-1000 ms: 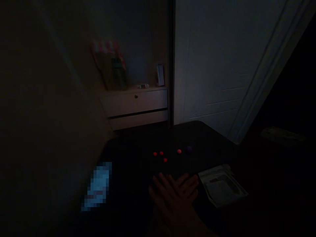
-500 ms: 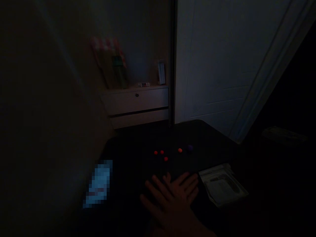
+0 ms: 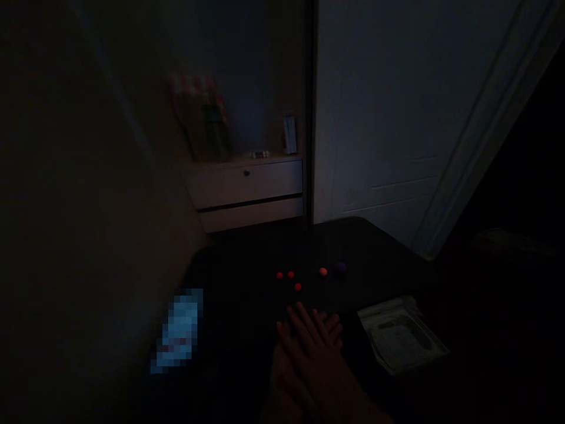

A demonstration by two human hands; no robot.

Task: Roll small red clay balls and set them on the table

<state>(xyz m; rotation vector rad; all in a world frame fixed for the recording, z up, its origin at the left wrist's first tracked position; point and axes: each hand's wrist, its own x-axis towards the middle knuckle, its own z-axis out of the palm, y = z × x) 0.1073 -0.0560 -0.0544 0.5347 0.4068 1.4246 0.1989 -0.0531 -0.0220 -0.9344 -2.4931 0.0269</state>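
In the dim head view, my right hand (image 3: 316, 356) lies across my left hand (image 3: 282, 380), palm towards palm, near the table's front edge. The right fingers are stretched out and point up and left. My left hand is underneath and partly covered, its extended fingertips showing beyond the right hand's far side. Whether anything is between the palms is hidden. Ahead of the fingertips, three small red balls (image 3: 298, 287) lie grouped on the dark table (image 3: 247, 259). Right of them are an orange-pink ball (image 3: 323, 272) and a larger dark purple ball (image 3: 340, 268).
A flat pale packet (image 3: 401, 335) lies right of my hands. A bright, pixelated patch (image 3: 179, 330) is at the left. Behind the table stand a drawer cabinet (image 3: 260, 182), holding a bag (image 3: 194, 118) and a green bottle (image 3: 216, 129), and a white door (image 3: 375, 118).
My right hand has slid and turned over the left, its fingers now closer together and pointing more forward. More of my left hand shows at the left. The balls keep their places.
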